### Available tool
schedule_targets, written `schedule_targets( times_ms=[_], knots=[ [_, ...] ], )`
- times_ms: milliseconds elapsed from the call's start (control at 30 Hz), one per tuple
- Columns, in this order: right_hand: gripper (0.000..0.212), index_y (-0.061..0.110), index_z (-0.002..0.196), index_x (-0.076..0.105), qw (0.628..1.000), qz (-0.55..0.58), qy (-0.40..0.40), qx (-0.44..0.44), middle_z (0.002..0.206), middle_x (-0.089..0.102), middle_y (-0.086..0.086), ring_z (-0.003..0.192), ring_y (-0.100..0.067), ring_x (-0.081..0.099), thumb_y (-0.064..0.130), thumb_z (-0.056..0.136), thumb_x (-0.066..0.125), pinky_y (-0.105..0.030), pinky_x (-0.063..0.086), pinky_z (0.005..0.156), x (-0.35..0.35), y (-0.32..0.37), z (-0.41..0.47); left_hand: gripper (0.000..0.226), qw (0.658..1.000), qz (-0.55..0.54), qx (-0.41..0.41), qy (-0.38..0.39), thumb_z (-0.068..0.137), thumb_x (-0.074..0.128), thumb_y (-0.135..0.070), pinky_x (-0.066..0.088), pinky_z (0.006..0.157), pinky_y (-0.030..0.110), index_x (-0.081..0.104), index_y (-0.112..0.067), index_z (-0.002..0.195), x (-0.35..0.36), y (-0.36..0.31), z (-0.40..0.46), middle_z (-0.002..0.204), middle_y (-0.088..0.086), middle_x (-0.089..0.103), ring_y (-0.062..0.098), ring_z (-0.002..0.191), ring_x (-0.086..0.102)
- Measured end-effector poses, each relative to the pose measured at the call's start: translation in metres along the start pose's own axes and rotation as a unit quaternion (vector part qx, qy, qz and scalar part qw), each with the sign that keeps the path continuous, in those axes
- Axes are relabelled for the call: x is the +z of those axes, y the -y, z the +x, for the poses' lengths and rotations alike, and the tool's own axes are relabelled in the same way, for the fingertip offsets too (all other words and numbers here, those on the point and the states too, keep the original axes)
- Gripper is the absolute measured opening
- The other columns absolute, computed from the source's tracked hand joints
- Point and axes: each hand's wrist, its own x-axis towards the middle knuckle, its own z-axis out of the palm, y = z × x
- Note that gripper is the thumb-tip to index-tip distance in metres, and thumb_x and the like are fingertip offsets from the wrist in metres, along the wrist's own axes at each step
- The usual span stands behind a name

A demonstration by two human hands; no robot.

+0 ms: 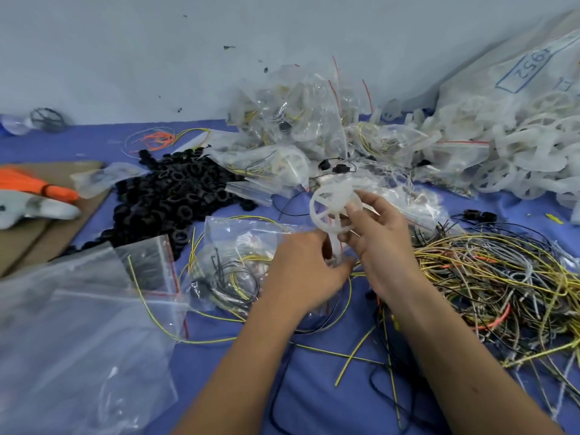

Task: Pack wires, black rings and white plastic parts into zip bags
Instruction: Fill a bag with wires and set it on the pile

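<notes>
- Between your two hands, just right of centre, your right hand [381, 246] pinches the white plastic part [334, 210], a spoked wheel with a stem pointing down, by its lower rim.
- Your left hand [306, 273], at 9 o'clock from the right, has its fingers curled at the stem and at the mouth of the zip bag [241, 265]; whether they grip the film, the stem or both cannot be told.
- That bag lies at 9 o'clock from the left hand and already shows black and yellow wires inside.
- Stock around you: black rings [175, 196] heaped at 10 o'clock, the loose wires [496, 287] tangled at 3 o'clock, filled bags [301, 127] piled at 12 o'clock, spare white parts [514, 158] at 2 o'clock, empty bags [78, 324] at 8 o'clock.
- Risk: the wheel's spokes look likely to snag the bag's mouth or the wires within, dragging them out.
- Risk: stray yellow wire [354, 356] lies across the blue table cover [320, 397] under your wrists and could catch on a forearm.
</notes>
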Motion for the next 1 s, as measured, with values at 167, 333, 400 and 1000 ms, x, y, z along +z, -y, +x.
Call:
schedule_targets(
  times_ms=[167,333,400,1000],
  knots=[
    [0.012,0.010,0.109,0.064,1.000,-0.001,0.010,-0.007,0.094,0.074,-0.012,0.086,-0.031,0.066,0.004,0.100,0.057,-0.036,0.056,0.072,-0.006,-0.001,0.004,0.029,0.999,0.047,0.010,0.017,0.075,0.055,-0.049,0.044,0.057,0.033,0.054,-0.021,0.066,0.002,0.002,0.002,0.067,-0.002,0.062,0.024,0.069,0.061],
    [0.013,0.008,0.111,0.064,1.000,-0.001,0.022,-0.002,0.100,0.072,-0.018,0.093,-0.035,0.061,0.003,0.101,0.057,-0.052,0.049,0.086,-0.006,-0.004,0.005,0.017,1.000,0.007,-0.013,0.011,0.093,0.059,-0.024,0.050,0.067,0.044,0.062,-0.013,0.079,0.000,0.006,0.007,0.077,0.007,0.066,0.033,0.077,0.062],
    [0.014,0.005,0.113,0.063,1.000,0.002,0.023,0.002,0.099,0.072,-0.016,0.093,-0.034,0.061,0.003,0.101,0.057,-0.052,0.048,0.089,-0.005,-0.004,0.005,0.014,0.998,-0.051,-0.035,-0.006,0.097,0.060,-0.023,0.050,0.074,0.044,0.063,-0.013,0.089,-0.004,0.007,0.010,0.084,0.006,0.068,0.031,0.082,0.062],
    [0.012,0.009,0.091,0.056,0.996,0.073,0.019,0.046,0.085,0.074,-0.012,0.077,-0.020,0.073,0.013,0.102,0.057,-0.025,0.055,0.063,-0.009,-0.003,0.007,0.020,0.979,-0.078,-0.066,0.176,0.089,0.061,-0.008,0.038,0.038,0.017,0.073,-0.007,0.072,-0.027,0.013,0.011,0.056,0.008,0.067,0.014,0.036,0.054]
  ],
)
